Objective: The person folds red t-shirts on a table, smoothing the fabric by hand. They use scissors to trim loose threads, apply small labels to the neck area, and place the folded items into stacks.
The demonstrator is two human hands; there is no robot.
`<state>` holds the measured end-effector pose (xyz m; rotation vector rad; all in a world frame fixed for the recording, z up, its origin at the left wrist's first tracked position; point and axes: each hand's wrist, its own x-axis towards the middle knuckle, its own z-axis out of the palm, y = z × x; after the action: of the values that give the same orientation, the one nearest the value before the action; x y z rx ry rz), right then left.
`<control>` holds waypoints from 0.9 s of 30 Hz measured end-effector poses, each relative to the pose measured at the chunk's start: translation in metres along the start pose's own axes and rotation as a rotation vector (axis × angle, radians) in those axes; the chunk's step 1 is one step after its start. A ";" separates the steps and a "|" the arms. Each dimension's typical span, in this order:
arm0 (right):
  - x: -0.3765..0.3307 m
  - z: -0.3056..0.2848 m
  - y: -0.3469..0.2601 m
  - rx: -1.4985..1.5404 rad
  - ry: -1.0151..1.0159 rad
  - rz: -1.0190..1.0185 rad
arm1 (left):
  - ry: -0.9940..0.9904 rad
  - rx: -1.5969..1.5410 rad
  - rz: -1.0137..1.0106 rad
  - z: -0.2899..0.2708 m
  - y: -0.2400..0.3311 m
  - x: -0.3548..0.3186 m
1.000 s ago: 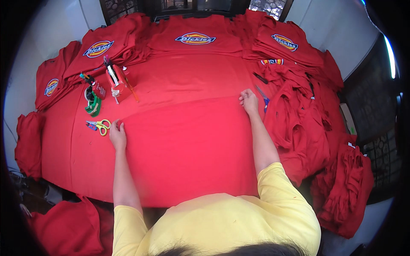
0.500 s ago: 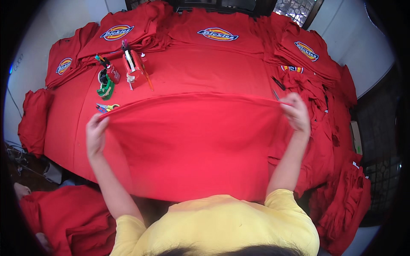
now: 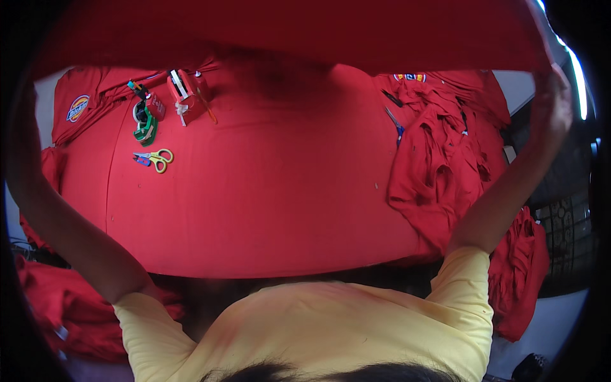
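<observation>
A large red cloth (image 3: 286, 28) is held up high across the top of the view, its lower edge hanging over the far part of the table. Its right end is gripped by the right hand (image 3: 552, 105), whose fingers are closed on the fabric near the upper right rim. The left hand cannot be made out — only the left forearm is seen rising along the left edge, so whether that hand is closed on the cloth cannot be told. Below the raised cloth, the table (image 3: 267, 191) is covered by a flat red sheet. On its left part, a pair of yellow-handled scissors (image 3: 154, 158) is laid, with a green tape dispenser (image 3: 144, 125) just beyond it and a small red box (image 3: 184, 94) near that. A heap of crumpled red garments (image 3: 439, 165) is piled at the right side — more red fabric hangs off the table edge there.
</observation>
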<state>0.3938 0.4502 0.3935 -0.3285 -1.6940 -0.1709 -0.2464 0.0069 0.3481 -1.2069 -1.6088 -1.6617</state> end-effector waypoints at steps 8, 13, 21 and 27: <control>-0.215 -0.042 -0.084 0.534 -0.593 0.882 | -0.881 -0.245 -0.588 0.039 0.077 -0.218; -0.319 -0.078 -0.108 0.385 -1.039 1.284 | -1.123 -0.323 -1.045 0.012 0.077 -0.316; -0.334 -0.020 -0.081 0.141 -1.152 1.155 | -1.201 0.179 -0.963 0.057 0.040 -0.326; -0.375 0.108 -0.031 -0.367 -0.825 0.751 | -0.592 0.547 -0.672 0.156 -0.048 -0.334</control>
<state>0.3277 0.4091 0.0097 -1.4305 -2.1987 0.2564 -0.0963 0.0958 0.0200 -0.9569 -2.8434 -1.0664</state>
